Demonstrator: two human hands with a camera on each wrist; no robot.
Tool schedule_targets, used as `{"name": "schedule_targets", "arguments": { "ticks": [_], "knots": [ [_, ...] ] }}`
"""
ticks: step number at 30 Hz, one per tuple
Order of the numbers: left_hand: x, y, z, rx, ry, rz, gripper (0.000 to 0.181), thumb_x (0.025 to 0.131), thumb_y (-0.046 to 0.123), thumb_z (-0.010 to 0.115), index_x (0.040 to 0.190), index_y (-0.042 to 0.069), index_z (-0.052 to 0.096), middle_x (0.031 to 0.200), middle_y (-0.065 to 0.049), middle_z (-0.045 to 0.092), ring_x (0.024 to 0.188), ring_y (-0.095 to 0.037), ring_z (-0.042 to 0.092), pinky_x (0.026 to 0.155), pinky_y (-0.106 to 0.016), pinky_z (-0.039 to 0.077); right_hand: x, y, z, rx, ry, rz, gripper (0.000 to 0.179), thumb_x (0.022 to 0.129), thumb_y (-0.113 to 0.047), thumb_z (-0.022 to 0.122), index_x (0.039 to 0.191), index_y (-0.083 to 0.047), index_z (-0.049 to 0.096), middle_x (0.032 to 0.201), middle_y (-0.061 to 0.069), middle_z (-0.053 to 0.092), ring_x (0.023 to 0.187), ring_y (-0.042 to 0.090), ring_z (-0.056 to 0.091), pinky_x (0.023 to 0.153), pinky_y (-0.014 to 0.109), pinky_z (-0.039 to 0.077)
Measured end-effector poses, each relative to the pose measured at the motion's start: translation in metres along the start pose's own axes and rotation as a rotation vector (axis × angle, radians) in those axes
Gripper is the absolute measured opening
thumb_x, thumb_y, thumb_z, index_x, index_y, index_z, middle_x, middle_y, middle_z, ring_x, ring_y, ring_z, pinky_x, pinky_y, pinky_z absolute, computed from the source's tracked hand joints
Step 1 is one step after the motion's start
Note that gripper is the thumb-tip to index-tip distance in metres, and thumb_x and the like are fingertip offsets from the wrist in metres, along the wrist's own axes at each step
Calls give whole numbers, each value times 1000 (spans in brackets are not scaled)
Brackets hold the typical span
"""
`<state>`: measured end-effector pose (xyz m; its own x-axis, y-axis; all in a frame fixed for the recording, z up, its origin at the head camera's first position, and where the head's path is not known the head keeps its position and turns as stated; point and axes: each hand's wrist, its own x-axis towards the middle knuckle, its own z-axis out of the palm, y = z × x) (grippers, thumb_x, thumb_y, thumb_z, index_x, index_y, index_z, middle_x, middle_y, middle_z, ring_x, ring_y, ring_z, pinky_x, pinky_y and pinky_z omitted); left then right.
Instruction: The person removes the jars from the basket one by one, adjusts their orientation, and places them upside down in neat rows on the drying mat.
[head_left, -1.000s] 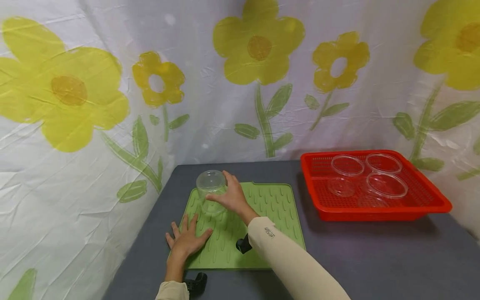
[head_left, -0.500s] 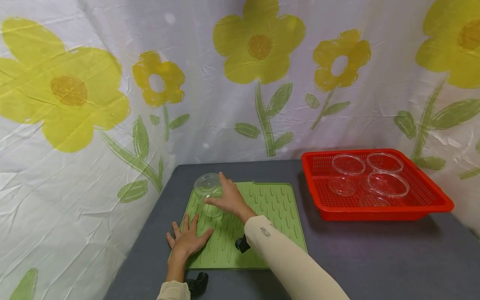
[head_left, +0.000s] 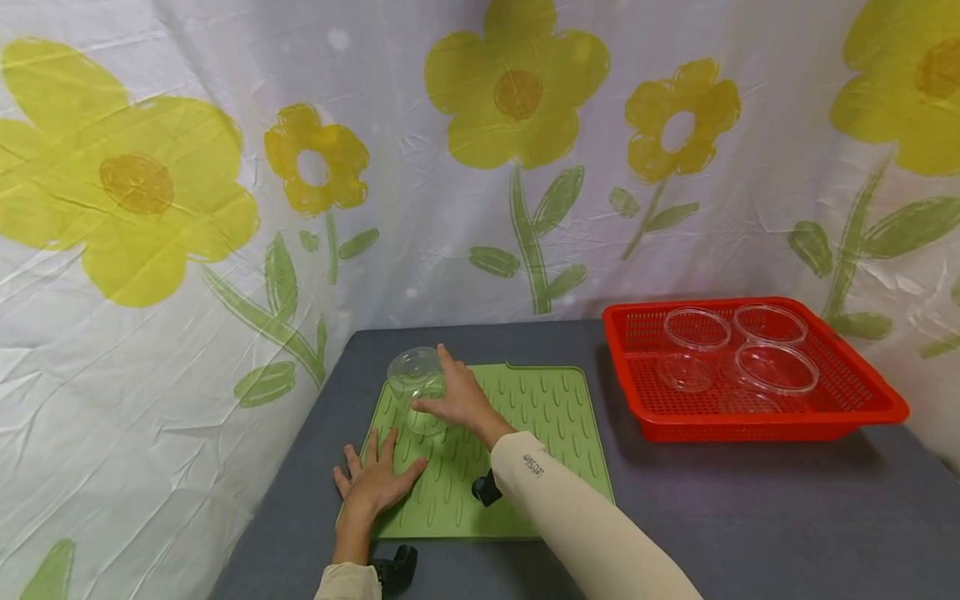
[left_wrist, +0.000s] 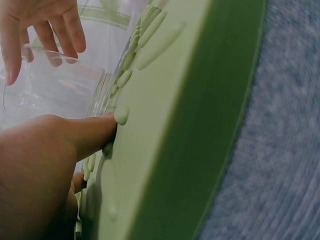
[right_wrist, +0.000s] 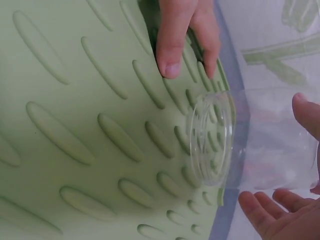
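A clear jar (head_left: 412,379) stands rim down at the far left of the green mat (head_left: 532,450). My right hand (head_left: 467,398) holds it around the body, thumb on the near side and fingers on the far side. The right wrist view shows the threaded rim of the jar (right_wrist: 272,142) right at the ridged mat surface. My left hand (head_left: 377,483) lies with spread fingers on the left edge of the mat, just in front of the jar. In the left wrist view, the thumb of the left hand (left_wrist: 45,155) rests on the mat beside the jar's rim.
A red perforated basket (head_left: 750,430) stands at the back right of the grey table (head_left: 720,508), with several clear jars (head_left: 776,369) in it. A flower-printed sheet (head_left: 420,250) hangs behind and to the left. Black cameras (head_left: 396,568) sit at the wrists.
My right hand has lowered the jar slightly onto the mat, and its top has tilted a little to the left. Over the last half second hardly anything moves. The left hand stays put.
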<state>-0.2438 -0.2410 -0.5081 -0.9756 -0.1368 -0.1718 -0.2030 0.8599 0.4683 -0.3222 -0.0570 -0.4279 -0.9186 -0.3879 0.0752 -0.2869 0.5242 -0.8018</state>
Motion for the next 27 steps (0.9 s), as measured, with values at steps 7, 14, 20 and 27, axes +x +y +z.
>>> {"name": "schedule_targets", "arguments": {
  "ticks": [7, 14, 20, 27],
  "knots": [
    [1, 4, 5, 1, 3, 9, 93, 94, 68, 54, 163, 12, 25, 170, -23, 1, 149, -62, -14, 111, -82, -10, -5, 4, -6, 1, -1, 18, 105, 92, -41, 76, 166, -16, 7, 167, 19, 25, 155, 40, 26, 119, 60, 36],
    [0, 6, 6, 5, 3, 15, 96, 93, 72, 53, 163, 13, 24, 171, -22, 1, 150, -61, -14, 112, -81, -11, -7, 6, -13, 6, 9, 32, 105, 90, -34, 80, 166, -17, 10, 167, 20, 26, 154, 40, 26, 118, 60, 37],
    [0, 4, 3, 17, 2, 9, 95, 94, 70, 53, 163, 12, 23, 170, -24, 0, 148, -63, -15, 111, -82, -11, -7, 10, -16, -17, 0, 7, 97, 92, -21, 75, 165, -15, 12, 167, 21, 25, 155, 41, 25, 118, 60, 37],
    [5, -5, 2, 40, -8, 1, 97, 93, 73, 50, 164, 13, 21, 170, -23, -3, 148, -62, -17, 111, -82, -12, -13, 13, -24, -4, 19, -30, 83, 95, -9, 63, 165, -14, 17, 166, 17, 29, 154, 38, 28, 113, 57, 42]
  ]
}}
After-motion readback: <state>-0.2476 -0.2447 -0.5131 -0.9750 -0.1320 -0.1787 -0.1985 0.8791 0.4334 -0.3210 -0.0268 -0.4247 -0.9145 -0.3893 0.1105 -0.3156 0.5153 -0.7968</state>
